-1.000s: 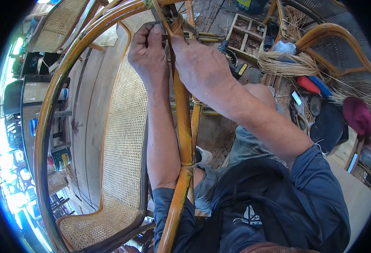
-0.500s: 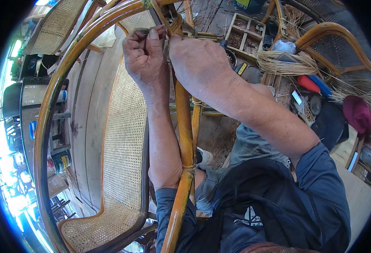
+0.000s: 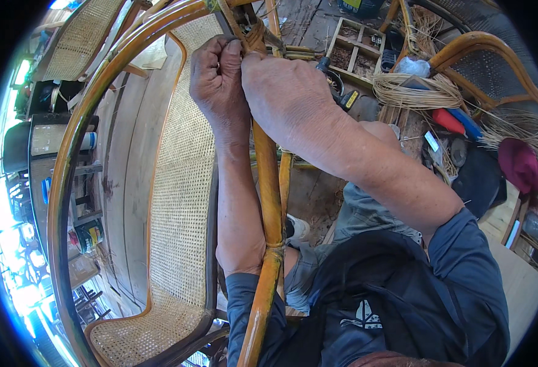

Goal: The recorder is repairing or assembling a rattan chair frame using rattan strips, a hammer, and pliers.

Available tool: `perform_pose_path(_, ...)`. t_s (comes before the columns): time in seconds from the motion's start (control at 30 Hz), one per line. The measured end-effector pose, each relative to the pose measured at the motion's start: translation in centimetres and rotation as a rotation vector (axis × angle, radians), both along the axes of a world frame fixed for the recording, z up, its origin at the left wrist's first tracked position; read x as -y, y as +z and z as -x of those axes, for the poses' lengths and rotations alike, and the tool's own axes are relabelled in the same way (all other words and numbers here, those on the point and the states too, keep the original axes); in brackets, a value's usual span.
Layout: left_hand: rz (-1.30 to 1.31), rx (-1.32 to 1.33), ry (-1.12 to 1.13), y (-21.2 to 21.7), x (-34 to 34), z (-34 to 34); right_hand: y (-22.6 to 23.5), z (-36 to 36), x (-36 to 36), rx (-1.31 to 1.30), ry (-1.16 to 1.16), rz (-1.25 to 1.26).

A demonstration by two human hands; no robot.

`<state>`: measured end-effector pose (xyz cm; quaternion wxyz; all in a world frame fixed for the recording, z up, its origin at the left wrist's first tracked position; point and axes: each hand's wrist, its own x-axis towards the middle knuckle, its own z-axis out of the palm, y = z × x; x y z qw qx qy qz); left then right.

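A bent rattan frame [image 3: 267, 183], glossy brown, stands in front of me, its upright pole passing between my forearms. Near its top, strips of cane binding [image 3: 255, 38] wrap the joint, and a loose flat strip [image 3: 231, 18] slants up from it. My left hand [image 3: 220, 85] is closed in a pinch just left of the joint. Against it, my right hand [image 3: 288, 92] is closed in a fist just below the binding, covering part of the pole. What the fingertips of either hand grip is hidden.
A long woven cane seat [image 3: 180, 177] lies at left. To the right are a divided wooden box [image 3: 356, 50], a cane coil [image 3: 417, 92], a red-and-blue tool handle [image 3: 449, 122], a maroon cap [image 3: 518, 165] and a curved rattan chair arm [image 3: 489, 43].
My left hand has moved slightly right and up against the right hand, its fingers now more tightly curled. My right hand has shifted slightly to the left.
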<state>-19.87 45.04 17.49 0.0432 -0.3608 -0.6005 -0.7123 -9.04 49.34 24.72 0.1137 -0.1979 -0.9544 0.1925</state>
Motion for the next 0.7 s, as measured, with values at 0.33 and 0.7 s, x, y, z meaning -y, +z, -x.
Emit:
perform_pose_path(0.33, 0.047, -0.094, 0.050, 0.2, -0.1, -0.1, -0.9, -0.1, 0.0, -0.077, -0.012, -0.004)
perform_pose_path(0.7, 0.048, -0.104, 0.058, 0.4, 0.1, -0.4, -1.6, -0.4, -0.5, -0.123, -0.011, -0.050)
